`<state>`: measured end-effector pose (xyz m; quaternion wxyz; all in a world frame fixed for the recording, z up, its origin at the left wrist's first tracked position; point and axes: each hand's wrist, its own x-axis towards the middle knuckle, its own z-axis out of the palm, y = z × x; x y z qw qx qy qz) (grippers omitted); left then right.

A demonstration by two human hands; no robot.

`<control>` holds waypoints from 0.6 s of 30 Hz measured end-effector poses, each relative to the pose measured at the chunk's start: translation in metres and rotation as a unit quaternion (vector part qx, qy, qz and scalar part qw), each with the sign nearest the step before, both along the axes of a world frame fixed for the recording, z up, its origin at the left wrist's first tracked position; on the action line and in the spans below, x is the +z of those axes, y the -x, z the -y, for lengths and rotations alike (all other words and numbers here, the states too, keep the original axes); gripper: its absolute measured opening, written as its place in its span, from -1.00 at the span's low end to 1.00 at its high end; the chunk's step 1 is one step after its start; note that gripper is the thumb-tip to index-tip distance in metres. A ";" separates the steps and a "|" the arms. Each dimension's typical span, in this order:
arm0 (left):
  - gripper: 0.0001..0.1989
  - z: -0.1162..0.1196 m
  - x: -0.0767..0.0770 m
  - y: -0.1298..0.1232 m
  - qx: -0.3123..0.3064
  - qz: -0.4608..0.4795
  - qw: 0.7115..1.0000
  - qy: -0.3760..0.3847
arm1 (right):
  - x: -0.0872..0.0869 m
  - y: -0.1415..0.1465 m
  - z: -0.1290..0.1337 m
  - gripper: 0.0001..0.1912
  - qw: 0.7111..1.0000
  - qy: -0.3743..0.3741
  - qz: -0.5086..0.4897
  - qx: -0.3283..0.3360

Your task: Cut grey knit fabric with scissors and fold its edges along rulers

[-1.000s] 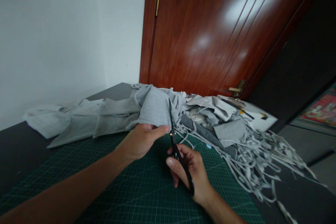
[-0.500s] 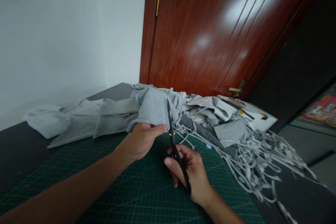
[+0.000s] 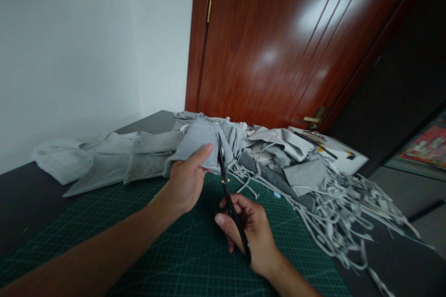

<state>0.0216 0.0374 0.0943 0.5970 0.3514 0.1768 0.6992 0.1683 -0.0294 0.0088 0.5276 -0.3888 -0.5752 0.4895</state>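
My left hand [image 3: 188,178] pinches the near edge of a light grey piece of fabric [image 3: 198,135], its thumb lying on top. Black-handled scissors [image 3: 227,190] are gripped in my right hand [image 3: 249,227], with the blades pointing away from me. Those blades lie along the right side of the fabric, close to my left fingertips. How far they cut into the cloth I cannot tell. Beneath both hands spreads a green cutting mat [image 3: 181,246] with a grid.
Sewn grey fabric pieces [image 3: 114,158] lie to the left. On the right are a heap of thin fabric strips [image 3: 344,213], crumpled cloth scraps [image 3: 278,141] and a white sheet [image 3: 351,158] with a dark slim tool. A wooden door [image 3: 265,46] stands behind the table.
The left thumb has moved up over the fabric, and the cloth has dropped slightly lower. The scissors have shifted a little to the left with my right hand.
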 end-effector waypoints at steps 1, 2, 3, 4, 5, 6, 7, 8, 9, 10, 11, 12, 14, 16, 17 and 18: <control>-0.66 -0.001 0.000 -0.001 0.008 0.012 1.000 -0.005 | 0.000 0.000 0.000 -0.53 1.000 0.001 -0.001 0.001; -0.65 -0.002 0.000 -0.001 0.016 0.025 1.000 -0.010 | 0.001 0.000 0.000 -0.53 1.000 0.003 -0.002 0.002; -0.65 -0.004 0.000 -0.001 0.023 0.037 0.999 -0.013 | 0.001 0.001 0.000 -0.52 1.000 0.004 -0.003 0.003; -0.66 -0.005 -0.001 -0.001 0.027 0.047 0.998 -0.014 | 0.001 0.001 0.000 -0.52 1.000 0.005 -0.004 0.004; -0.68 -0.007 -0.002 -0.001 0.030 0.054 0.998 -0.012 | 0.001 0.001 0.000 -0.52 1.000 0.006 -0.005 0.005; -0.69 -0.008 -0.003 0.000 0.030 0.058 0.998 -0.008 | 0.001 0.001 0.000 -0.51 1.000 0.007 -0.005 0.004; -0.70 -0.009 -0.004 0.001 0.028 0.060 0.998 -0.003 | 0.000 0.001 0.000 -0.51 1.000 0.008 -0.004 0.003; -0.68 -0.010 -0.005 0.002 0.025 0.062 0.998 0.002 | 0.000 0.001 0.000 -0.51 1.000 0.009 -0.003 0.003; -0.65 -0.011 -0.005 0.002 0.020 0.062 0.998 0.006 | -0.001 0.001 -0.001 -0.51 1.000 0.010 -0.001 0.002; -0.61 -0.011 -0.006 0.003 0.012 0.061 0.998 0.009 | -0.001 0.001 -0.001 -0.50 1.000 0.012 0.000 0.001; -0.56 -0.012 -0.006 0.003 0.004 0.060 0.998 0.010 | -0.002 0.001 -0.001 -0.50 1.000 0.013 -0.001 0.001; -0.52 -0.012 -0.007 0.003 -0.004 0.059 0.998 0.011 | -0.002 0.002 -0.001 -0.49 1.000 0.014 -0.001 0.002; -0.46 -0.012 -0.008 0.003 -0.016 0.058 0.998 0.013 | -0.002 0.002 0.000 -0.48 1.000 0.014 -0.001 0.003; -0.40 -0.012 -0.010 0.004 -0.027 0.056 0.998 0.011 | -0.002 0.003 0.000 -0.48 1.000 0.014 0.000 0.006; -0.39 -0.012 -0.011 0.004 -0.037 0.055 0.998 0.005 | -0.001 0.003 0.000 -0.48 1.000 0.016 -0.001 0.009; -0.38 -0.012 -0.012 0.005 -0.050 0.053 0.997 -0.003 | -0.001 0.004 0.001 -0.48 1.000 0.017 -0.005 0.012</control>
